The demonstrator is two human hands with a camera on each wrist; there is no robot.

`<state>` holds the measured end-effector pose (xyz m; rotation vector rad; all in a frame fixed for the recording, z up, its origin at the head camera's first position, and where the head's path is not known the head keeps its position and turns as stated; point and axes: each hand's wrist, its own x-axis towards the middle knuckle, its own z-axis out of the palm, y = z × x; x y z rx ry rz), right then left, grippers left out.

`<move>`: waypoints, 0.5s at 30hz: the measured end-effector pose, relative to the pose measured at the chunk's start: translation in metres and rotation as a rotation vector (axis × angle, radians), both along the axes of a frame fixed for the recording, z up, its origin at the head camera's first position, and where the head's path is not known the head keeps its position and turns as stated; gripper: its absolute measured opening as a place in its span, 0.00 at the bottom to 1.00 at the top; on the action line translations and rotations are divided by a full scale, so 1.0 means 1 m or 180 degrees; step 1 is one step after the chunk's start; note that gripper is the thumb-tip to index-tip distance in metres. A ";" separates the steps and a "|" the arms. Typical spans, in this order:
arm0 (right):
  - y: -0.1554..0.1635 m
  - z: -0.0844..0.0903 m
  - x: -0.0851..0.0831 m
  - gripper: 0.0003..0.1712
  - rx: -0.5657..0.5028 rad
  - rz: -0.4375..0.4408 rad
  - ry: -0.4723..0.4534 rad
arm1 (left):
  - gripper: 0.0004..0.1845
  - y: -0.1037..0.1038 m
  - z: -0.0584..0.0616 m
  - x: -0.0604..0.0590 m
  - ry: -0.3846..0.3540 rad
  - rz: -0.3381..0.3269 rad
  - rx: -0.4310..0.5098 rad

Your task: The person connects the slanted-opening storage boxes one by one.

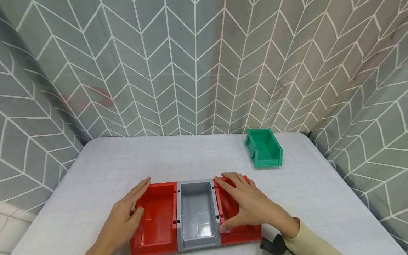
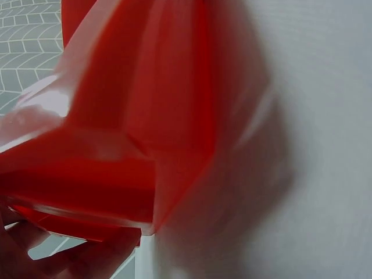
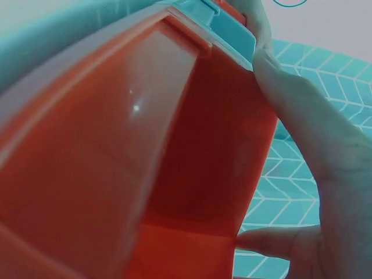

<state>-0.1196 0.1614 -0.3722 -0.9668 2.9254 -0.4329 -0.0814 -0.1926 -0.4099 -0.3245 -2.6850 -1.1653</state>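
Three bins stand side by side and touching: a left red bin [image 1: 159, 226], a grey bin [image 1: 196, 198] and a right red bin [image 1: 242, 233]. My left hand [image 1: 122, 216] lies along the left red bin's outer side, fingers straight toward its far corner, thumb at the rim. In the left wrist view its fingers [image 2: 110, 253] show beside the red plastic. My right hand [image 1: 247, 202] spans the right red bin, its fingers over the far rim and its thumb at the rim beside the grey bin. The right thumb [image 3: 296, 99] also shows in the right wrist view.
A green bin [image 1: 266, 148] sits apart at the back right of the white table [image 1: 153, 156]. Grey curtains with white chevron lines [image 1: 197, 71] enclose the back and sides. A dark strap or device [image 1: 274, 244] is at the right wrist.
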 end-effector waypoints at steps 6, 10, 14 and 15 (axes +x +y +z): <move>0.001 0.002 -0.005 0.65 -0.0036 0.0008 -0.0157 | 0.42 -0.003 0.002 -0.002 0.0047 0.0006 -0.0107; 0.013 0.009 -0.014 0.61 -0.0201 -0.0004 -0.0333 | 0.42 -0.006 0.004 -0.001 0.0006 -0.0003 -0.0144; 0.035 0.022 -0.034 0.52 -0.0603 -0.0015 -0.0279 | 0.42 -0.011 0.006 -0.001 0.0000 0.0008 -0.0180; 0.041 0.025 -0.040 0.50 -0.0684 -0.0018 -0.0221 | 0.42 -0.012 0.006 -0.001 -0.0002 0.0007 -0.0180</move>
